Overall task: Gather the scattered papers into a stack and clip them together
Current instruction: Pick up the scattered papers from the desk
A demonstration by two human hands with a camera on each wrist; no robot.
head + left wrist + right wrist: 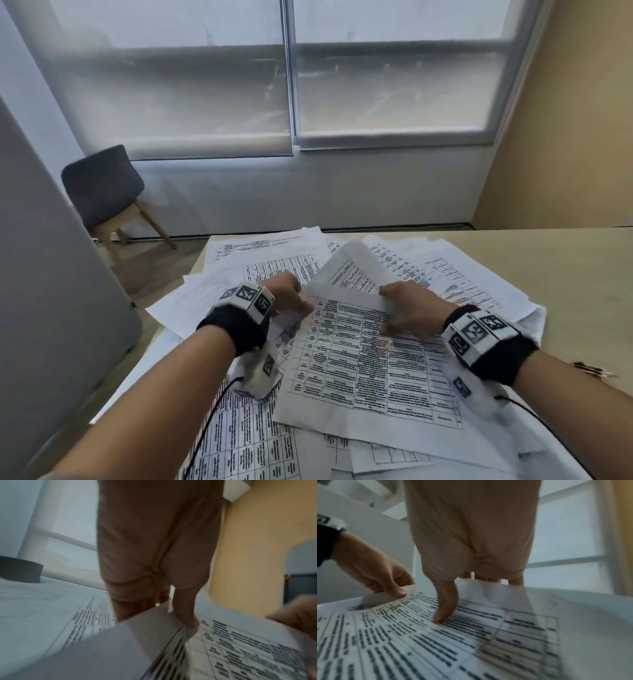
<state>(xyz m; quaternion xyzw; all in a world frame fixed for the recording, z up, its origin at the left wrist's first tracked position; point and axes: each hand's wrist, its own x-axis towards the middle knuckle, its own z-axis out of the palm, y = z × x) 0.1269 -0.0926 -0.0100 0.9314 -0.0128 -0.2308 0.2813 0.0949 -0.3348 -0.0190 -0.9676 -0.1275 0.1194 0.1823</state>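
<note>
Lifting one sheet (346, 274) off the papers (359, 363) — left hand (291, 298) and right hand (407, 308) pinch its near edge (thumbs on top) — stacking barely begun.

An office room: pale desk (565, 260) under printed table sheets (370, 363), roller-blinded window (394, 85), grey stool (102, 185).

A light wooden table (565, 267) carries a loose spread of printed papers (359, 363) overlapping from its 11 o'clock corner down to 6 o'clock, with small gold-coloured clips (594, 370) at 3 o'clock.
</note>
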